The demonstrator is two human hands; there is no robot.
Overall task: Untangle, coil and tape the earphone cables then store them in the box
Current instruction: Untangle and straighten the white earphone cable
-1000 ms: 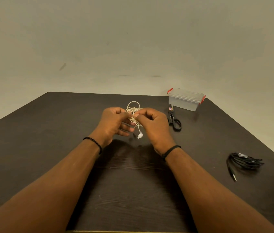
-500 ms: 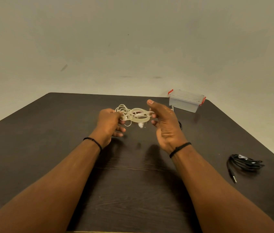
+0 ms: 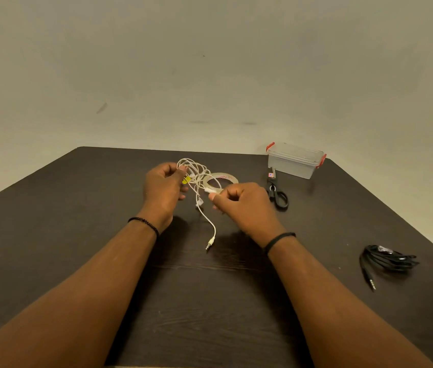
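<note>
A tangled white earphone cable (image 3: pixel 196 176) hangs between my hands above the dark table (image 3: pixel 77 235). My left hand (image 3: pixel 163 191) grips the bundle of loops at its left side. My right hand (image 3: pixel 239 205) pinches a strand of the same cable. One end with the jack plug (image 3: pixel 209 244) dangles down to the tabletop. A roll of clear tape (image 3: pixel 222 180) lies just behind the cable. A coiled black earphone cable (image 3: pixel 388 260) rests at the right edge. The clear storage box (image 3: pixel 295 160) with red latches stands closed at the far right corner.
Black-handled scissors (image 3: pixel 277 193) lie between the tape roll and the box. The table's right edge runs close to the black cable. A plain wall rises behind the table.
My hands have moved apart, and the white cable has loosened from a tight bundle. Its jack end has dropped down to the table. My right hand has turned knuckles-up and lowered.
</note>
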